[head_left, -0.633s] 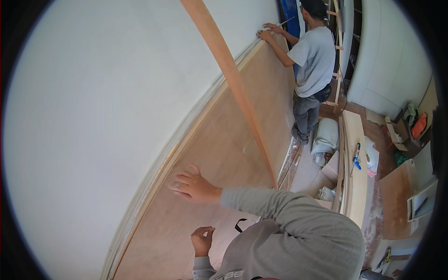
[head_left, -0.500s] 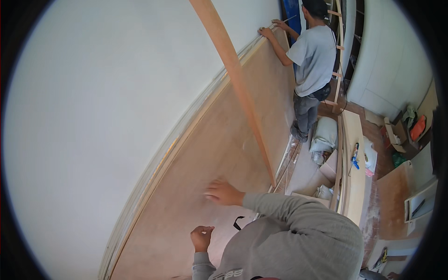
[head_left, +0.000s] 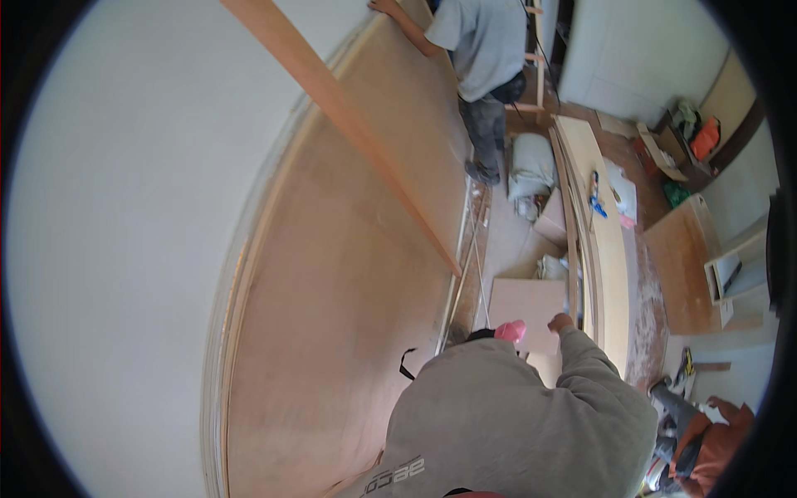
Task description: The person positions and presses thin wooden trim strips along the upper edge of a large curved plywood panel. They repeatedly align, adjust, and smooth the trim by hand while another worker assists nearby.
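A large light-brown wooden panel leans along the white wall at my left. My right hand is held out in front of me, fingers curled in, its back toward the view. It hovers beside a flat pinkish-brown board and the near end of a stack of long boards. What it holds, if anything, is hidden. My left hand is out of sight behind my grey sleeve and body. A pink object shows just past my chest; its kind is unclear.
A long wooden strip slants across the panel. A co-worker stands at its far end, one hand on the top edge. White sacks lie on the floor; a blue-handled tool rests on the stack. Another person is at lower right.
My right hand has swung from the panel over to the right, near the boards. My left hand has dropped out of view. The view has turned right, and another person shows at lower right.
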`<state>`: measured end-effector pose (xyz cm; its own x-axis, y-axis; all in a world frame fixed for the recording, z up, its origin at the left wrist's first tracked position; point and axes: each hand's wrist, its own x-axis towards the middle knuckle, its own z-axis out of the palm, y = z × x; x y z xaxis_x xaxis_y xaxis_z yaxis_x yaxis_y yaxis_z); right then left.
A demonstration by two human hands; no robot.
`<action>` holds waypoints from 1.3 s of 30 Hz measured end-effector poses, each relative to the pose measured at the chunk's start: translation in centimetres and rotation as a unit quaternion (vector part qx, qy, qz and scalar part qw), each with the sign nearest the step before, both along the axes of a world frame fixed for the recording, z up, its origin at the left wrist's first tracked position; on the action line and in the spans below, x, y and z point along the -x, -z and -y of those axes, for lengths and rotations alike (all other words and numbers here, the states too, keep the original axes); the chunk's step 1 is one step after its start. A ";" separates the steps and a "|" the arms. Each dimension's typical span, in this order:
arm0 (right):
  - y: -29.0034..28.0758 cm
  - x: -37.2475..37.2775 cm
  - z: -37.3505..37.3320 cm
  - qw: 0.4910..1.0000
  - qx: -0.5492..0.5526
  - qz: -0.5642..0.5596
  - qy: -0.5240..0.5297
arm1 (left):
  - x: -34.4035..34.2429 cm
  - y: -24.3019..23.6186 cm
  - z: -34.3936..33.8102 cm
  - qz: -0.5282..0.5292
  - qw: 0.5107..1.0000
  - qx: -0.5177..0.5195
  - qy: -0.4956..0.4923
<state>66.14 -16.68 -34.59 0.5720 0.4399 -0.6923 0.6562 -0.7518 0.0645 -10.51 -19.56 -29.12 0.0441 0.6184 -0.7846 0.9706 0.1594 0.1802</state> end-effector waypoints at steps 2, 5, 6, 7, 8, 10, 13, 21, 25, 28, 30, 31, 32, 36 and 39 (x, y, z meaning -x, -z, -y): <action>0.7 -1.0 1.7 0.999 -0.019 -0.024 -0.013 | 0.4 0.6 -3.4 -0.003 0.998 -0.038 0.055; -2.4 7.1 -1.5 0.983 -0.143 -0.078 0.084 | 2.7 0.4 -9.6 -0.057 0.982 -0.138 0.118; -2.5 8.1 -1.7 0.984 -0.142 -0.076 0.078 | -0.3 -3.2 -14.0 0.010 0.991 -0.122 0.058; -3.3 9.7 -3.1 0.981 -0.153 -0.095 0.066 | -0.6 -3.5 -16.8 0.008 0.985 -0.167 0.050; -3.9 10.7 -3.7 0.983 -0.138 -0.111 0.043 | -3.1 -5.8 -19.4 0.042 0.979 -0.193 0.049; -5.4 11.7 -4.1 0.980 -0.165 -0.116 0.005 | -8.5 -14.1 -23.6 0.080 0.968 -0.235 0.043; -6.5 12.5 -5.6 0.969 -0.222 -0.110 0.011 | -11.5 -20.9 -26.7 0.106 0.943 -0.310 -0.058; -5.2 8.1 -1.6 0.982 -0.153 -0.080 0.074 | -10.5 -31.2 -26.8 0.246 0.795 -0.528 -0.169; -4.1 8.2 -2.7 0.984 -0.154 -0.087 -0.008 | -3.9 -37.0 -24.1 0.007 0.731 -0.660 -0.174; -0.2 5.9 -4.0 0.978 -0.158 -0.130 -0.036 | -2.8 -42.9 -24.1 0.005 0.639 -0.755 -0.148; 2.9 3.7 -5.5 0.976 -0.200 -0.055 -0.066 | -1.8 -45.2 -23.7 -0.053 0.601 -0.790 -0.113; 2.9 3.8 -7.6 0.973 -0.200 -0.063 -0.099 | -1.0 -45.8 -22.9 -0.116 0.567 -0.813 -0.061; 1.9 4.3 -9.6 0.969 -0.213 -0.092 -0.087 | -0.6 -46.5 -21.6 -0.145 0.563 -0.810 -0.077; 0.0 3.4 -14.8 0.938 -0.276 -0.154 -0.141 | 0.4 -47.3 -18.0 -0.176 0.617 -0.761 -0.091; 1.7 1.4 -18.4 0.923 -0.285 -0.224 -0.126 | 1.7 -47.7 -16.9 -0.161 0.670 -0.718 -0.100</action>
<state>64.69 1.67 -36.25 0.1137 0.8862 -0.4491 0.6800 -0.3990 -0.6152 -12.25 -2.66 18.54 -0.1805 0.7136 0.6769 0.9811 0.1789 0.0730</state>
